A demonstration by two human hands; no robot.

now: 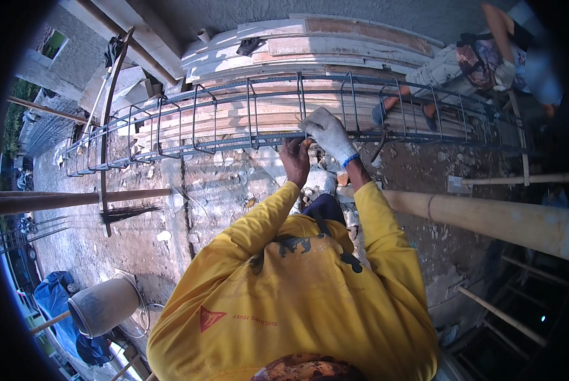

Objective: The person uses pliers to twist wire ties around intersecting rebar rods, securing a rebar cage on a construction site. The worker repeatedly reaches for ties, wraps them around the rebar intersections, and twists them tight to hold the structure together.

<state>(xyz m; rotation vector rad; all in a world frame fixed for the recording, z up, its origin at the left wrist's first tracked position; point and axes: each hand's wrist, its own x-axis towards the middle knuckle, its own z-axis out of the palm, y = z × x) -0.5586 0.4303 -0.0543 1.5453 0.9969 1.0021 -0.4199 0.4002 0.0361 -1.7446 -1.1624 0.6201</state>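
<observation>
A long reinforcing-steel cage [249,114] of ribbed bars and rectangular stirrups stretches across the view in front of me. My left hand [295,159], bare, is at the cage's near lower bar with its fingers pinched together. Close beside it, my right hand [327,134] wears a pale work glove and a blue wristband. Its fingers are curled in at the joint of that bar and an upright stirrup [301,101]. Whatever sits between the fingertips of either hand is too small or hidden to make out.
Stacked planks [221,117] lie behind the cage. Another person [487,60] is at the far right. Wooden posts [106,159] stand by the cage's left end. Thick poles [481,219] flank me, and a grey drum [105,306] lies lower left. Rubble covers the ground.
</observation>
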